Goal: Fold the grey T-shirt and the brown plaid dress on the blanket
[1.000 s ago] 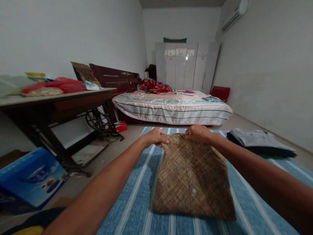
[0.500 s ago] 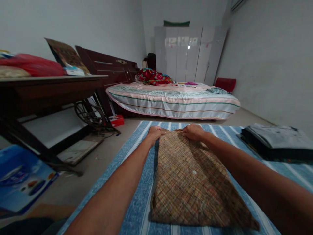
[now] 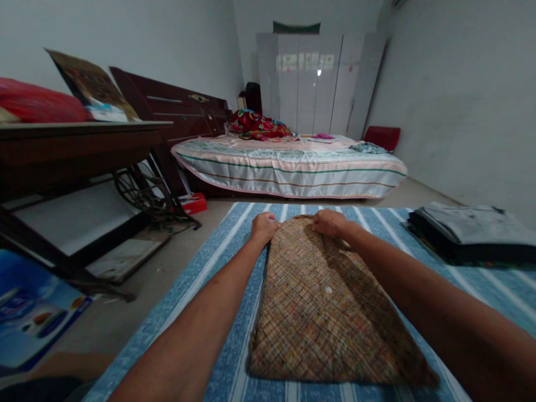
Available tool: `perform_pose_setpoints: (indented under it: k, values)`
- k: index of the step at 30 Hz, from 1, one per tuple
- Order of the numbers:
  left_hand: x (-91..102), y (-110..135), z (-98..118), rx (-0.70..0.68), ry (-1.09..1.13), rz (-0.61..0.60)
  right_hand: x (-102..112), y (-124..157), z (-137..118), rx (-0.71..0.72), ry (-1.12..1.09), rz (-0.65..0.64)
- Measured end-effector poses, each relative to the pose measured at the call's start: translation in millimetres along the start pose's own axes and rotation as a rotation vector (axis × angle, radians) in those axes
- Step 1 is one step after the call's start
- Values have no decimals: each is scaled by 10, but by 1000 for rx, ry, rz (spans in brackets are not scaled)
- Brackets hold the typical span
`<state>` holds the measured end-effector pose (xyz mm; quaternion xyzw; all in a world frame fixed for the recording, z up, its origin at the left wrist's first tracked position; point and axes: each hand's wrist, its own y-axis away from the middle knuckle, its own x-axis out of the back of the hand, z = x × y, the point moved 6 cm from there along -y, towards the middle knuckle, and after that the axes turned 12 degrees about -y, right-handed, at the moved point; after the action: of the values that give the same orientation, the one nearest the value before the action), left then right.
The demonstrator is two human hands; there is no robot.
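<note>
A brown plaid folded garment [image 3: 318, 312] lies flat on the blue-and-white striped sheet [image 3: 209, 257], its wide end towards me. One small pale round spot, perhaps a button, shows near its middle. At the narrow far end, my left hand [image 3: 264, 228] is closed on the left corner. My right hand [image 3: 330, 223] pinches the far edge a little right of it, fingers curled over the cloth. Between both hands the edge bows slightly upward. The right forearm passes above the garment's right side and shades it; the fingertips are partly hidden.
A stack of folded dark and grey clothes [image 3: 473, 231] sits at the right on the sheet. Beyond stands a bed [image 3: 288, 170] with a red floral bundle [image 3: 259, 125]. To the left are a sewing machine table [image 3: 84, 131] and a blue box [image 3: 36, 312].
The view has swung slightly right and down. My hands keep hold of the garment's far end, whose edge now looks more rounded between them.
</note>
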<state>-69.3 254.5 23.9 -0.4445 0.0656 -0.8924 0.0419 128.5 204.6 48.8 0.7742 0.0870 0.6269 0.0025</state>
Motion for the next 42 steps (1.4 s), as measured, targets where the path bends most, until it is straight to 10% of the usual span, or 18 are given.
perform_pose_setpoints:
  k: [6,11,17,32,42]
  values:
    - [139,395,474,-174,-245,31,-37,-47,21,4,-4,5]
    - [-309,999,901,-499,-532,-287,16,-64,9,16,2,-14]
    - [-659,1181,741,-526,-665,-321,136,-15,-38,111,-19,-86]
    - [-660,1125,737,-567,-703,-357,265,-79,289,4,-132,2]
    - [-671,1131,690,-566,-671,-358,11,540,197,84,-587,-184]
